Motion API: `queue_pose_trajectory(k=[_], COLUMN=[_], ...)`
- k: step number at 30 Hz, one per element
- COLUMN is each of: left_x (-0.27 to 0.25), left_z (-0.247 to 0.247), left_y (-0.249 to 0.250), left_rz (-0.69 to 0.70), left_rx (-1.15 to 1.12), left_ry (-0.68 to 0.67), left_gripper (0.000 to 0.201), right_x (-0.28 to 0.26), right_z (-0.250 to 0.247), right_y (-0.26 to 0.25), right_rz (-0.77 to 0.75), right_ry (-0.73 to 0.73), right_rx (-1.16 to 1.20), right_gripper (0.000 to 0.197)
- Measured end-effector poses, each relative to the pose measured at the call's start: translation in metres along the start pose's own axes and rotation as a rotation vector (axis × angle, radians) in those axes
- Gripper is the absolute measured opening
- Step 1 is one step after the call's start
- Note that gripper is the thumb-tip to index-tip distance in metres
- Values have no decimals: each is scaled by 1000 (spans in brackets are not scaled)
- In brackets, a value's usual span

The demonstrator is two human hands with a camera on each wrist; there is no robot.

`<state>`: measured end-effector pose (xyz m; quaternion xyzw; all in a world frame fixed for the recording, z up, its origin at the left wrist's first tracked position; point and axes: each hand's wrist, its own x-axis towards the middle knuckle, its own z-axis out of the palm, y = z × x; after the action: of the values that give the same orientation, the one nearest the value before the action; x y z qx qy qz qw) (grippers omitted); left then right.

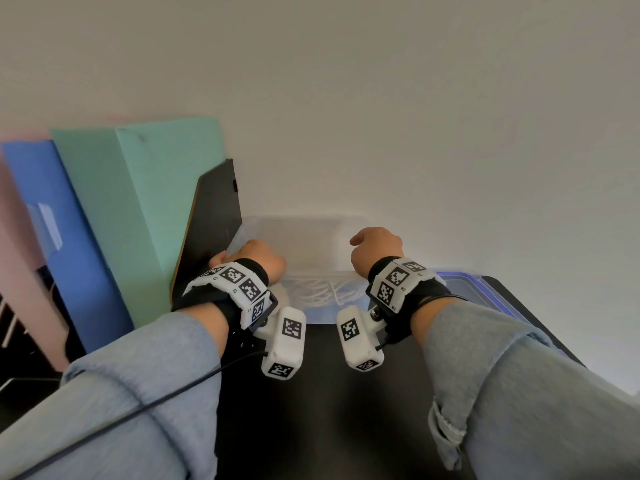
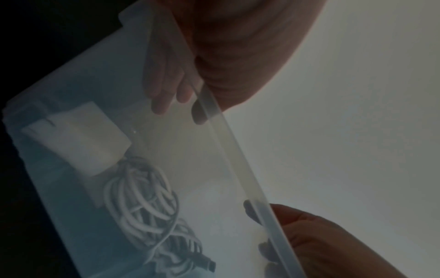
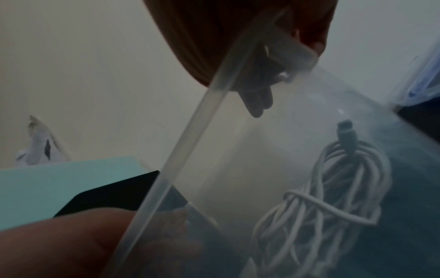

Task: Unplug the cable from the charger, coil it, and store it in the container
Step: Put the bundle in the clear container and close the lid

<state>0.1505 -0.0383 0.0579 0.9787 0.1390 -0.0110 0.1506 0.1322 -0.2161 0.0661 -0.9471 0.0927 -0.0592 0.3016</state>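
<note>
A translucent plastic container (image 1: 304, 237) stands at the back of the black table (image 1: 329, 410), against the wall. Inside lie the coiled white cable (image 1: 322, 291) (image 2: 142, 203) (image 3: 333, 197) and a white charger block (image 2: 78, 143), both seen through the plastic. The cable's plug end (image 3: 346, 131) points free, apart from the charger. My left hand (image 1: 256, 261) (image 2: 238, 47) grips the container's rim (image 2: 238, 150) at the left end. My right hand (image 1: 375, 247) (image 3: 238, 37) grips that rim (image 3: 181, 150) at the right end. Fingertips of both hands show through the plastic.
A teal box (image 1: 138, 209), a blue folder (image 1: 59, 237) and a leaning black panel (image 1: 211, 230) crowd the left side. A clear lid with a blue edge (image 1: 485, 282) lies to the right of the container. The pale wall is right behind.
</note>
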Motion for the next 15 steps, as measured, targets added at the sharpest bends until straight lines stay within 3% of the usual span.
queue_pose_trajectory(k=[7, 15], left_x=[-34, -84], left_z=[4, 5], left_y=[10, 17], left_rz=[92, 216], left_rx=[-17, -123], left_ry=[-56, -99], left_gripper=[23, 26], right_x=[-27, -72], right_z=[-25, -51], right_y=[21, 50], right_rz=[-5, -18], right_ry=[-13, -49], right_rx=[-35, 96], right_gripper=[44, 48])
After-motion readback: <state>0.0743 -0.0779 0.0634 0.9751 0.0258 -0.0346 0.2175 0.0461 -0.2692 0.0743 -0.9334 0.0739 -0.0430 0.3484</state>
